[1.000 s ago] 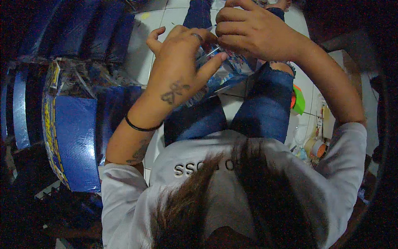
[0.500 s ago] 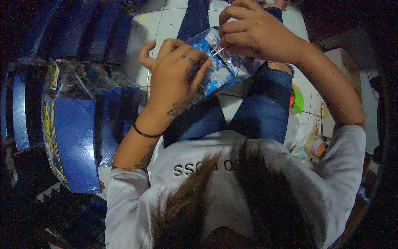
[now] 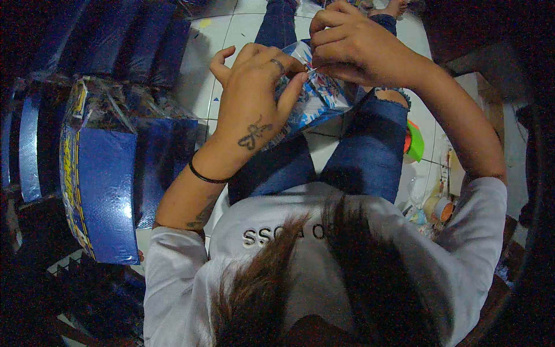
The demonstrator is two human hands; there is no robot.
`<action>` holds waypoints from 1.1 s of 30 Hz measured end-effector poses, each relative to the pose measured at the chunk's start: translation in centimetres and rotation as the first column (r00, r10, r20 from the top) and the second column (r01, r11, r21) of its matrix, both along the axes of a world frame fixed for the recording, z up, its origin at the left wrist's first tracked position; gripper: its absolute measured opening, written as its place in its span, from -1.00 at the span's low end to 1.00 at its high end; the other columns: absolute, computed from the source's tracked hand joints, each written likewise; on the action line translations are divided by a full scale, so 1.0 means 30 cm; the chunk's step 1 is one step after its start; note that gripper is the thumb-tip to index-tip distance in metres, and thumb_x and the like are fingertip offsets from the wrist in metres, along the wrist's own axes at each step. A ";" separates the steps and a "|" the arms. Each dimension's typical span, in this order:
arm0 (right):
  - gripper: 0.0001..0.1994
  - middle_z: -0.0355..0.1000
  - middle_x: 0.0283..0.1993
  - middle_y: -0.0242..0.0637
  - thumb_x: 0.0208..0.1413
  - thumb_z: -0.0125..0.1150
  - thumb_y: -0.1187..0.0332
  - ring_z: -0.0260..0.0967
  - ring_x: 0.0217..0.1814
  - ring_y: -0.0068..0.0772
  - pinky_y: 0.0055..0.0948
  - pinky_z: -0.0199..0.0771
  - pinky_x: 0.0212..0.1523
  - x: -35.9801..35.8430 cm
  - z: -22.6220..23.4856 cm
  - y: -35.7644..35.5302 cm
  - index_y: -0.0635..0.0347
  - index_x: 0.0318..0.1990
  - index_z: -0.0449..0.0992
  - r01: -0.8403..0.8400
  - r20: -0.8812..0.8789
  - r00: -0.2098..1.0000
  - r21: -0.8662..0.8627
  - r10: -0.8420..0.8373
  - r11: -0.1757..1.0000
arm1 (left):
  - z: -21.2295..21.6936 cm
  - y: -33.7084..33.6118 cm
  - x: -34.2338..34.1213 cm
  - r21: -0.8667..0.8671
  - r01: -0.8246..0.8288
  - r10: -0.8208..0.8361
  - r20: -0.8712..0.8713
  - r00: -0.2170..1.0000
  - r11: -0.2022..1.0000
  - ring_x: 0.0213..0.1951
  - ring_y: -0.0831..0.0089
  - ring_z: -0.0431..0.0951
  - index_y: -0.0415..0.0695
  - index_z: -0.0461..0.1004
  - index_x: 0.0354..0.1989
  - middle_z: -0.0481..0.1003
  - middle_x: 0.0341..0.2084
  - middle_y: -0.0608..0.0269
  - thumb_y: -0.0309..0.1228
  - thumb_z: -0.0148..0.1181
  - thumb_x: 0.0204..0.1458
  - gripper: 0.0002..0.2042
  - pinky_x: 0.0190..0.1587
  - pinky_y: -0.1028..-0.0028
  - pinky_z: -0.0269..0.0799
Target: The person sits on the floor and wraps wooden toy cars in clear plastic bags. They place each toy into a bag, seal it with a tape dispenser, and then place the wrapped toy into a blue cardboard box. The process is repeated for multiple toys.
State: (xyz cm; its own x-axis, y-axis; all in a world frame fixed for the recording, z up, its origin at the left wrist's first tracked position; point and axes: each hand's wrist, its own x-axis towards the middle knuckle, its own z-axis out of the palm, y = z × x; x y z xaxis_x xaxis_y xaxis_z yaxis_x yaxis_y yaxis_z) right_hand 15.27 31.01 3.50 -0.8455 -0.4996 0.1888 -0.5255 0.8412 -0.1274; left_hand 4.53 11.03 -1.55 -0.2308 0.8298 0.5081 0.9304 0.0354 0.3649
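Across my thighs lies a blue-and-white printed package (image 3: 321, 104) with a glossy clear plastic film over it. My left hand (image 3: 254, 87), wearing a ring, is closed over its left side, thumb and fingers pinching the plastic near the middle. From the right, my right hand (image 3: 361, 49) pinches the same plastic just beyond the left fingertips, with a thin bright fold showing between the two hands. Its fingertips are partly hidden. The package's far side is covered by my hands.
On the left stand several blue boxes (image 3: 107, 191) in clear plastic, stacked in rows. To my right on the white tiled floor (image 3: 428, 115) are a bright green and orange object (image 3: 414, 141) and a roll of tape (image 3: 443, 209). My jeans-clad legs (image 3: 364, 156) support the package.
My left hand has moved right and slightly away from me, bringing its fingertips closer to the right hand's. The right hand has shifted only slightly and keeps its pinch.
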 end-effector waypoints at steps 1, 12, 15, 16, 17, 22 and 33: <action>-0.87 0.39 -0.28 -0.33 -0.05 0.19 0.34 0.26 -0.12 -0.27 -0.15 0.19 -0.02 0.001 -0.013 -0.002 0.14 -0.36 0.45 -0.003 -0.076 0.997 0.007 0.004 1.000 | -0.015 0.006 -0.009 0.050 0.009 -0.009 0.011 1.000 0.999 -0.18 0.38 0.43 -0.10 0.57 -0.38 0.48 -0.37 0.34 -0.28 0.27 -0.06 -0.83 0.09 0.21 0.03; -0.67 0.45 -0.10 -0.38 -0.13 0.24 0.31 0.37 0.04 -0.32 -0.12 0.21 0.19 0.010 -0.094 -0.002 0.11 -0.13 0.53 0.063 -0.280 0.960 0.316 0.030 0.947 | -0.013 0.042 -0.042 -0.083 0.072 -0.057 0.163 0.985 0.994 -0.21 0.29 0.46 -0.16 0.53 -0.34 0.51 -0.37 0.23 -0.30 0.22 -0.01 -0.81 0.11 0.17 0.06; -0.81 0.40 -0.18 -0.33 -0.04 0.19 0.32 0.30 -0.04 -0.29 -0.17 0.20 0.08 -0.014 -0.081 0.030 0.12 -0.25 0.48 -0.023 -0.182 0.980 0.299 0.080 0.954 | -0.012 0.033 -0.011 -0.041 -0.006 0.000 -0.155 0.988 0.999 -0.19 0.36 0.48 -0.08 0.53 -0.32 0.54 -0.38 0.34 -0.31 0.29 -0.07 -0.82 0.15 0.06 -0.05; -0.86 0.38 -0.22 -0.30 0.00 0.16 0.32 0.26 -0.07 -0.28 -0.19 0.20 0.02 -0.016 -0.066 0.042 0.13 -0.30 0.45 -0.073 -0.160 0.979 0.299 0.125 0.952 | -0.013 0.033 -0.006 -0.077 -0.024 0.012 -0.148 0.989 0.997 -0.20 0.37 0.46 -0.07 0.53 -0.35 0.52 -0.41 0.35 -0.32 0.28 -0.08 -0.85 0.13 0.05 -0.05; -0.87 0.38 -0.21 -0.30 0.01 0.16 0.32 0.26 -0.07 -0.28 -0.20 0.20 0.02 -0.022 -0.046 0.055 0.12 -0.30 0.45 -0.078 -0.133 0.983 0.310 0.125 0.947 | -0.015 0.029 -0.002 -0.042 -0.008 0.002 -0.154 0.988 0.999 -0.21 0.38 0.45 -0.06 0.54 -0.38 0.51 -0.45 0.36 -0.34 0.27 -0.08 -0.88 0.10 0.05 -0.05; -0.89 0.35 -0.18 -0.31 0.07 0.13 0.29 0.26 -0.07 -0.29 -0.20 0.21 0.00 0.016 0.108 0.101 0.06 -0.29 0.44 0.023 0.058 0.997 0.482 -0.058 0.876 | -0.033 0.023 0.001 0.045 -0.004 0.010 -0.133 0.991 0.999 -0.22 0.41 0.44 -0.03 0.53 -0.41 0.49 -0.47 0.41 -0.37 0.27 -0.10 -0.91 0.07 0.06 -0.07; -0.88 0.32 -0.33 -0.42 -0.07 0.13 0.29 0.24 -0.14 -0.32 -0.15 0.17 -0.06 0.004 -0.067 -0.006 0.07 -0.38 0.42 -0.037 -0.118 0.992 0.036 0.041 0.999 | -0.056 -0.167 -0.011 0.012 -0.124 0.124 -0.240 0.963 0.992 -0.13 0.34 0.43 0.03 0.54 -0.47 0.48 -0.40 0.40 -0.33 0.40 -0.21 -0.86 0.09 0.15 0.02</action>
